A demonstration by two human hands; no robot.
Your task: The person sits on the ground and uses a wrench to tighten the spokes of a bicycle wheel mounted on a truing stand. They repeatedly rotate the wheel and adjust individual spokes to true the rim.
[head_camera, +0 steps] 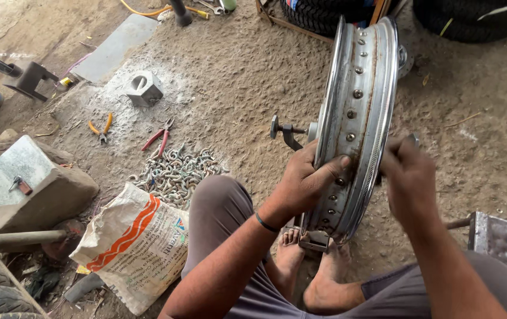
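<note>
A wheel rim (357, 118) stood upright on the floor (236, 77) between a person's feet, a hand at each side. Left of the rim lay a heap of links (174, 171), pliers (101, 127) and a sack (135, 248); tyres (383, 15) lay behind it.

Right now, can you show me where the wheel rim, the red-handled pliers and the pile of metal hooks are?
wheel rim (357, 88): head view, on its inner band with the spoke holes.
red-handled pliers (158, 139): head view, on the handles.
pile of metal hooks (176, 171): head view, on the middle of the heap.
</note>
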